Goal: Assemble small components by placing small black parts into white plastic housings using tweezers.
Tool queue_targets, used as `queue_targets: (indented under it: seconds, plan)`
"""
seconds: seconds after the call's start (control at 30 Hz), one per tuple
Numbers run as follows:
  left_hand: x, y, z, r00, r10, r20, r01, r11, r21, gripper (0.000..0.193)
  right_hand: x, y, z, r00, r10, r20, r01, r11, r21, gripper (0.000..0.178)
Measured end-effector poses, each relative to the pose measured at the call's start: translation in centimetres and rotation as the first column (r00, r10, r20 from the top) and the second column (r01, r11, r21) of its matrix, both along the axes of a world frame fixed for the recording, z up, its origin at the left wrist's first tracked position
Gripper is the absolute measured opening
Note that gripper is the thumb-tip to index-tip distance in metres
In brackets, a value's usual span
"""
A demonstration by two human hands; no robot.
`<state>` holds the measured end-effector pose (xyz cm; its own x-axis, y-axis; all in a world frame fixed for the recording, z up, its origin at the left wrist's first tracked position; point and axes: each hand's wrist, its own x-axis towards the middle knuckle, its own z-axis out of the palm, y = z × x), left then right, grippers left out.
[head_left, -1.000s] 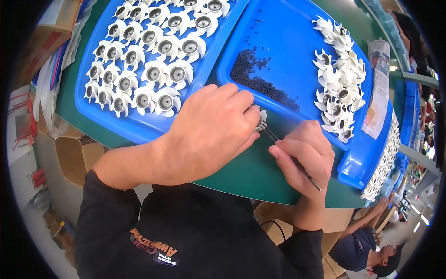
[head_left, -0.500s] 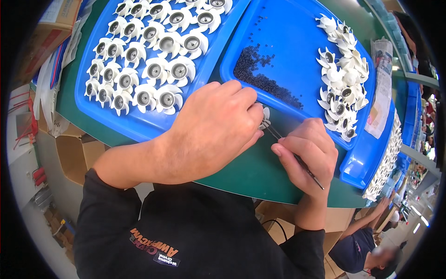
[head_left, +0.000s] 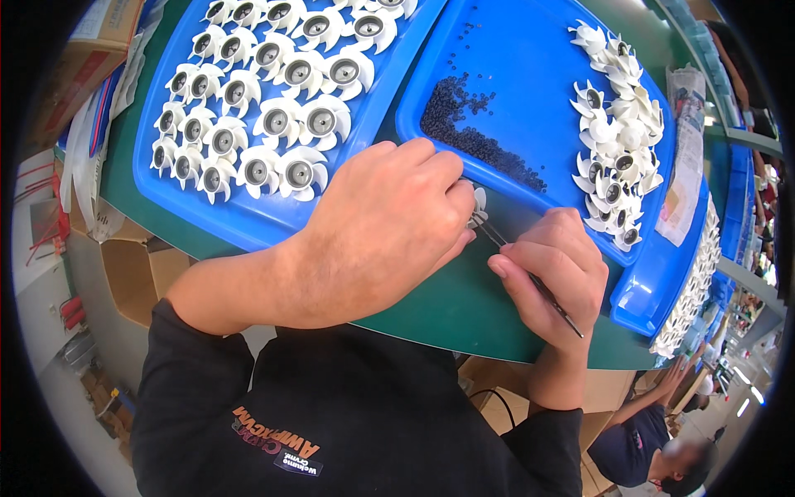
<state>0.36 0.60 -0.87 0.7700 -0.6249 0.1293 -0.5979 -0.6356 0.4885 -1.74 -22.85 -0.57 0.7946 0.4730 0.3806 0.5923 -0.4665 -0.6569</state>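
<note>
My left hand is closed around a white fan impeller, most of which its fingers hide; only a few blades poke out at the right. My right hand pinches a pair of metal tweezers, their tips reaching left to the impeller. Whether the tips grip a small part I cannot tell. Just beyond my hands, a blue tray holds a heap of small black rings on its left side and a pile of white impellers on its right.
At the left, another blue tray carries rows of white impellers with dark round centres. A narrower blue tray of impellers lies at the right, near folded newspaper. Cardboard boxes stand left of the green table. Another person sits at lower right.
Both hands keep their grips at nearly the same place. My right hand and the tweezers have shifted very slightly to the right; the middle tray also appears marginally further right.
</note>
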Motion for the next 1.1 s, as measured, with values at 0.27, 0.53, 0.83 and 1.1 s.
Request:
queue_targets:
  seconds: [0.27, 0.53, 0.83, 1.1]
  plan:
    - [0.03, -0.09, 0.01, 1.000, 0.009, -0.010, -0.009, 1.000, -0.008, 0.033, -0.02, 0.02, 0.18, 1.000, 0.006, -0.021, -0.006, 1.000, -0.017, 0.022]
    - [-0.05, -0.22, -0.15, 1.000, 0.021, -0.001, -0.021, 1.000, -0.003, 0.033, 0.16, 0.35, -0.28, 0.999, 0.040, -0.011, -0.040, 0.997, -0.066, 0.022]
    - [-0.18, -0.22, -0.05, 1.000, 0.022, 0.007, -0.022, 1.000, 0.000, 0.033, -0.04, 0.45, 0.21, 1.000, 0.021, -0.021, -0.023, 0.996, -0.091, 0.020]
    - [-0.11, -0.26, -0.07, 1.000, 0.024, 0.018, -0.024, 1.000, 0.004, 0.033, -0.11, 0.65, 0.27, 1.000, 0.010, -0.018, -0.012, 0.997, -0.081, 0.019]
